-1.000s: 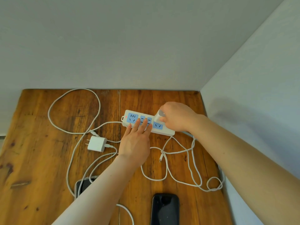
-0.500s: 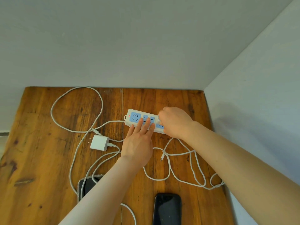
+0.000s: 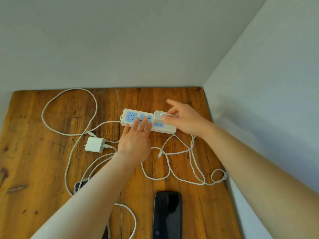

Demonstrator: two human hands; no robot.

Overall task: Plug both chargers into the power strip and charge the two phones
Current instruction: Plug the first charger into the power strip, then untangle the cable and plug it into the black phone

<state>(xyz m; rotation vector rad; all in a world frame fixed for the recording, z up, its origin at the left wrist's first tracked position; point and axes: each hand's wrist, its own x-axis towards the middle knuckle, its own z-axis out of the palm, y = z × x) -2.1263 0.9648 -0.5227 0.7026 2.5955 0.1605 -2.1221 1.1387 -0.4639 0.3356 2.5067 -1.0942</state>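
A white power strip [image 3: 168,129] with blue sockets lies across the middle of the wooden table [image 3: 34,166]. My left hand [image 3: 136,142] rests flat on it, fingers spread over the middle sockets. A white charger [image 3: 158,116] stands in the strip's right-hand socket; my right hand [image 3: 184,118] hovers beside it, fingers apart, thumb and fingertips touching its cable plug. A second white charger [image 3: 95,144] lies loose on the table, left of my left hand. A black phone [image 3: 167,214] lies at the near edge. Another phone [image 3: 80,185] is mostly hidden by my left forearm.
White cables loop over the table: a large loop [image 3: 69,107] at the back left and a tangle [image 3: 189,163] at the right with a free connector end [image 3: 159,155]. Grey walls close off the table's back and right side.
My right hand, which was closed over the charger and pressing it into the strip, has opened and lifted back, so the charger now shows standing in its socket. My left hand has stayed on the strip.
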